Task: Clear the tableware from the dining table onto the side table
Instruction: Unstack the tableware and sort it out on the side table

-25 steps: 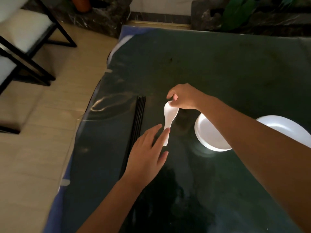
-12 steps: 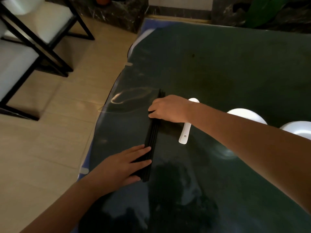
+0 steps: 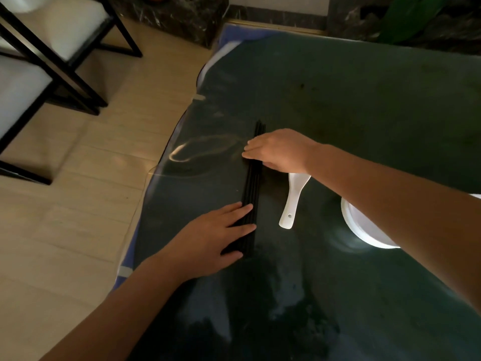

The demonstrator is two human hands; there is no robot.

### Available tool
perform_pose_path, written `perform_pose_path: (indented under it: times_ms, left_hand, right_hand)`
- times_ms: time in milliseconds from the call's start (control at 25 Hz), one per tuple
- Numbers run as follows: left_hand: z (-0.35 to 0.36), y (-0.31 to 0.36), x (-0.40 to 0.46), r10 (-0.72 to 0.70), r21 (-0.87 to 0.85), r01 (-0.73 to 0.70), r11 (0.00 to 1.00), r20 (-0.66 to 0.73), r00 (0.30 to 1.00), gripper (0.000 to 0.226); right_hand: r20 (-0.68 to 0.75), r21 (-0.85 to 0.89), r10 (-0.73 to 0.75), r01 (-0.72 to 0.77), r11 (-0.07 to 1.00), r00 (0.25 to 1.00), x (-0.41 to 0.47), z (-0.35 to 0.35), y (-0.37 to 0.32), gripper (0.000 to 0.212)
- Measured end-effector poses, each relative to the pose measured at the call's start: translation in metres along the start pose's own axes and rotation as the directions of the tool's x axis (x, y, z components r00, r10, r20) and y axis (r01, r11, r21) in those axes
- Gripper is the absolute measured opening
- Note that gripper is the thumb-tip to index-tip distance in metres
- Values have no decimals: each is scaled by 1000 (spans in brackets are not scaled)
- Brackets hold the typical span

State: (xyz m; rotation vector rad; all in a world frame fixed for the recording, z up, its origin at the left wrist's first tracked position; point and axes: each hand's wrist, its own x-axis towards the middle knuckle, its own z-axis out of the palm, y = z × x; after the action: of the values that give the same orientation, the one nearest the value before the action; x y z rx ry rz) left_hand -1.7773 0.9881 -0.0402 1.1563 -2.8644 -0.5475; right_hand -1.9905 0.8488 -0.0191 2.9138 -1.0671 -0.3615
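Note:
A bundle of black chopsticks (image 3: pixel 252 188) lies lengthwise on the dark dining table (image 3: pixel 338 100), near its left edge. My left hand (image 3: pixel 216 238) rests flat on the near end of the bundle, fingers straight. Over the far part, my right hand (image 3: pixel 278 149) has its fingers draped across the bundle, with the thumb on the other side. A white spoon (image 3: pixel 291 201) lies just right of the chopsticks, its bowl partly under my right wrist. A white bowl (image 3: pixel 364 230) sits further right, half hidden by my right forearm.
The table's left edge (image 3: pixel 166 162) curves close to the chopsticks, with pale wood floor beyond it. Black-framed chairs with white seats (image 3: pixel 52 29) stand at the far left. A dark marble ledge (image 3: pixel 182 16) and a green plant (image 3: pixel 408 16) are behind the table.
A second ago my right hand held the white spoon; it set it down and moved onto the far part of the chopsticks. My left hand shifted from the spoon handle to the chopsticks' near end.

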Motion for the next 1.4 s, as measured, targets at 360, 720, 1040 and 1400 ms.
perform_pose_path:
  times_ms: [360,720,1040,1400]
  left_hand:
    - [19,11,-10,-155,125,153,980,3,988,77]
    - [20,14,-9,-107,187,118,975,-68,992,70]
    - [25,18,-8,-121,229,132,964,-61,991,72]
    - [23,17,-3,-41,226,61,972,-93,995,54]
  right_hand:
    - [2,65,115,-115,991,993,-8,5,13,48]
    - [43,167,182,-187,968,982,-7,0,9,44]
    - [67,182,158,-168,969,985,-10,1,8,52]
    - [53,-31,63,-61,998,997,-7,-3,8,49]
